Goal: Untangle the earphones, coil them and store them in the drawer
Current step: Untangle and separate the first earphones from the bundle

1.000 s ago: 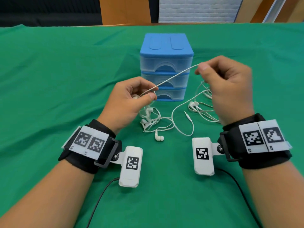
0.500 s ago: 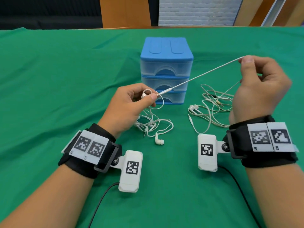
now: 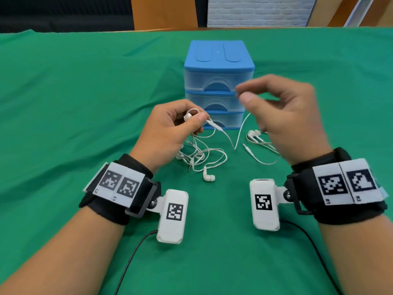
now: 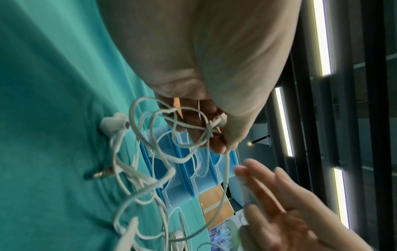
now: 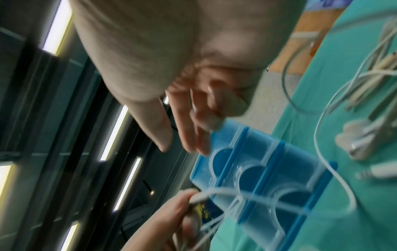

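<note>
Head view: left hand (image 3: 170, 133) pinches the white earphones (image 3: 204, 155); right hand (image 3: 285, 116) hangs loose, fingers spread, holding nothing.

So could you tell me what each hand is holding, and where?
Left hand pinches the tangled white earphones near an earbud; right hand holds nothing.

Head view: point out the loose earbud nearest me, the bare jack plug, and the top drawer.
loose earbud (image 3: 208, 177), head view, on its white body.
jack plug (image 3: 246, 147), head view, on its metal tip.
top drawer (image 3: 217, 81), head view, on its clear front.
</note>
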A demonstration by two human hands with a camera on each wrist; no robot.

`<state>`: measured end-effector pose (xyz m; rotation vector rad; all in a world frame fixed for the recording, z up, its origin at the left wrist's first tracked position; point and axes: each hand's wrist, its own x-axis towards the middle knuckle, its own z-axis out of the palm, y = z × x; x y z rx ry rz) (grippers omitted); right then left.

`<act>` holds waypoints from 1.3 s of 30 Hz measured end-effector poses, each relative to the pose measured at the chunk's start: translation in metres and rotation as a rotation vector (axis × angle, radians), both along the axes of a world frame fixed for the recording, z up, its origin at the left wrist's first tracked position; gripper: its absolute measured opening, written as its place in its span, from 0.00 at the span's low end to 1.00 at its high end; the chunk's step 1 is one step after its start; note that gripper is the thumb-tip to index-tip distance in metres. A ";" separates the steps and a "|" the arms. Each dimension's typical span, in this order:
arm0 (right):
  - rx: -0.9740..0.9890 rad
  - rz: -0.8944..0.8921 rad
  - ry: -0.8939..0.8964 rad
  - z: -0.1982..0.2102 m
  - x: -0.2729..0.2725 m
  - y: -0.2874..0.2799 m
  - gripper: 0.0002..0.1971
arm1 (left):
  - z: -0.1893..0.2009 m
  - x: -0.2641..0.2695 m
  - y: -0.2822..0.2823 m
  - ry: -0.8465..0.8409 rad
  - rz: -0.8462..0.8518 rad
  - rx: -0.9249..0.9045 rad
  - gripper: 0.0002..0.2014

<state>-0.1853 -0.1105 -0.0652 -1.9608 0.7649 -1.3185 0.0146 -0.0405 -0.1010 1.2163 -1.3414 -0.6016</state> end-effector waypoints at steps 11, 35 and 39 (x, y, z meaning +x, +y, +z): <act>0.091 0.157 0.253 -0.017 0.015 0.000 0.08 | 0.003 -0.003 0.003 0.004 -0.052 -0.009 0.03; 0.130 0.065 -0.003 -0.019 0.006 -0.007 0.11 | 0.002 0.000 0.002 0.150 -0.016 0.006 0.09; 0.123 0.044 -0.074 -0.018 0.004 -0.009 0.11 | 0.000 0.007 -0.002 0.172 0.102 -0.013 0.07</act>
